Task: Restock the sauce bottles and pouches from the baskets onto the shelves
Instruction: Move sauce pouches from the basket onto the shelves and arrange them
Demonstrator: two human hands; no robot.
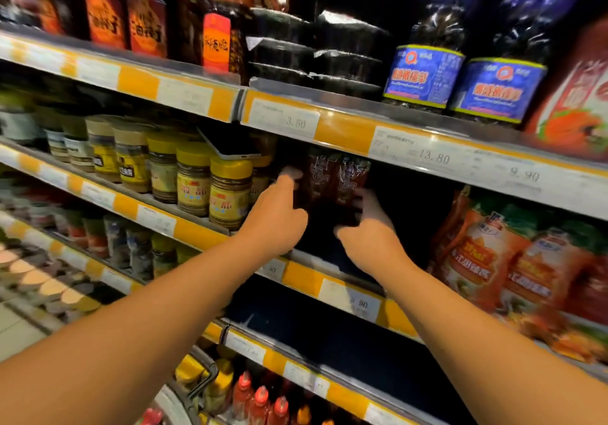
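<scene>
Both forearms reach up from the lower frame edge into the middle shelf, into a dark gap between stocked rows. Two dark red sauce pouches stand upright side by side in this gap, just below the price rail of the shelf above, near the centre of the frame. The left hand lies at 9 o'clock of the pouches, fingers curved round the left pouch's side with the fingertips touching its upper edge. The right hand lies at 5 o'clock of the pouches, fingers curled round the lower right corner of the right pouch; the fingertips are partly hidden in shadow, so whether they pinch or only cup the pouch cannot be told. At 9 o'clock of the left hand stands a row of yellow-lidded jars, and a phone lies flat on top of their lids. At 3 o'clock of the right hand, orange pouches lean on the same shelf, well apart from the dark pouches. On the upper shelf, at 1 o'clock, stand two blue-labelled jars. At 6 o'clock, low in the frame, red-capped bottles stand beside a basket handle.
</scene>
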